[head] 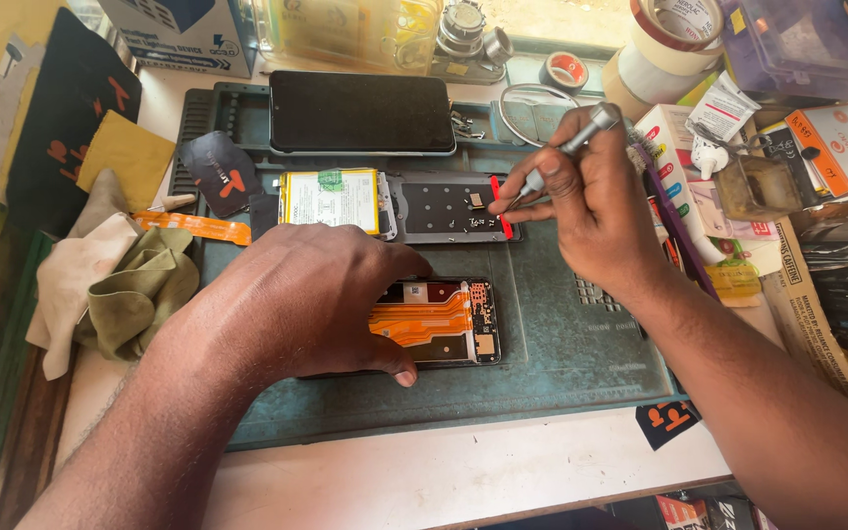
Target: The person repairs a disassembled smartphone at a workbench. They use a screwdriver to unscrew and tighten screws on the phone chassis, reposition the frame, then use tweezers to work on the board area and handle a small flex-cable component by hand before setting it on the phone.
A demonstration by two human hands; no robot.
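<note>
Pinning the opened black phone body with its orange flex cable [439, 322] flat under my left hand [296, 299], I have the palm spread over its left half and the thumb curled against its near edge, so it sits on the dark green ribbed work mat [561, 363] just in front of me. My right hand [581, 211] is closed around a slim silver precision screwdriver [566, 147], fingers pinched low on the shaft, the tip down by the red strip at the end of the grey metal shield plate [449, 208] that lies just beyond the phone.

I judge the phone body light, stiff in the frame but fragile inside: the orange ribbon and small board are bare, so hold belongs on the outer rim, never on the open middle. The screwdriver is thin and smooth, likely to roll if set down.

Room is tight. A yellow-and-white flat battery [331, 199] touches the plate's left end, and a dark glass-faced phone [360, 111] lies behind both. Crumpled olive and beige cloths [125, 285] crowd the mat's left edge; cardboard boxes and rolls of tape [674, 39] stack up on the right. The barest stretch of mat is right of the phone, toward my right forearm, with the white table edge [463, 471] near me.
</note>
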